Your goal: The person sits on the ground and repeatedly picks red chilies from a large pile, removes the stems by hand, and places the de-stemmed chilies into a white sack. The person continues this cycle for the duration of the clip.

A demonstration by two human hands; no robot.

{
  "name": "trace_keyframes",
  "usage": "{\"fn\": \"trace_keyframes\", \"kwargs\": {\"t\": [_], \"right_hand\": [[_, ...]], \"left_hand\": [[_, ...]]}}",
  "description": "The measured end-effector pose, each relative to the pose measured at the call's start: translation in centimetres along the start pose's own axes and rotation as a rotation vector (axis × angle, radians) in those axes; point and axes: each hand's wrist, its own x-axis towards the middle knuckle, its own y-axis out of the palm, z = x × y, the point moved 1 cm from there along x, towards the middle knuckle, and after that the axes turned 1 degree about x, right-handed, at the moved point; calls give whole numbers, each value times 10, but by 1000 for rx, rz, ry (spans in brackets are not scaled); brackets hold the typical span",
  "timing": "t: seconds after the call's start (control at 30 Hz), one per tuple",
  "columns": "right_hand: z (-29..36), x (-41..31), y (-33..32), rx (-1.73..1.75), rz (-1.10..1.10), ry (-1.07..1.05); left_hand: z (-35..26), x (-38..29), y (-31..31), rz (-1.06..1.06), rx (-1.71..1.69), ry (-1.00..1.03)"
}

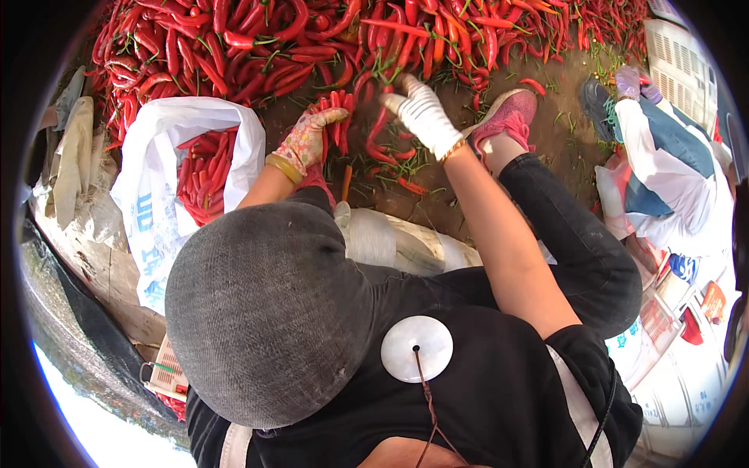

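Note:
My left hand [305,140], in a flower-patterned glove with a yellow bangle at the wrist, grips a bunch of red chili peppers [338,126]. To its right is my right hand [426,117], in a white glove with grey stripes. Its thumb and forefinger are spread at the lower edge of a big heap of red chilies [269,41]. A blurred red chili [380,126] lies just below those fingertips; whether they touch it I cannot tell. Beside my left forearm stands a white plastic bag [248,137] with its mouth folded back, holding red chilies [205,175].
Green stems and loose chilies [412,186] litter the brown ground between my feet. My pink shoe [509,120] rests right of my right hand. Farther right sits another person [661,158] in purple gloves, near a white plastic crate [681,76]. A wrapped roll [409,240] lies before me.

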Motion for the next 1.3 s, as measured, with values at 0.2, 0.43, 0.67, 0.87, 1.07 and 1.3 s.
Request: {"fn": "trace_keyframes", "kwargs": {"t": [0.2,0.43,0.67,0.87,1.07,1.3], "right_hand": [[13,-20,18,-57,39,-134],[-9,-19,21,152,97,49],[-20,-7,2,-820,-187,-184],[-4,27,4,-1313,-2,-607],[-1,1,4,-570,19,-137],[-1,-27,32,321,125,70]], "left_hand": [[-19,-19,17,134,-92,-131],[-13,-14,12,322,68,-163],[8,1,-8,110,12,-83],[17,3,-31,90,142,44],[15,0,-21,-28,-126,-9],[3,-10,-5,186,-220,-162]]}}
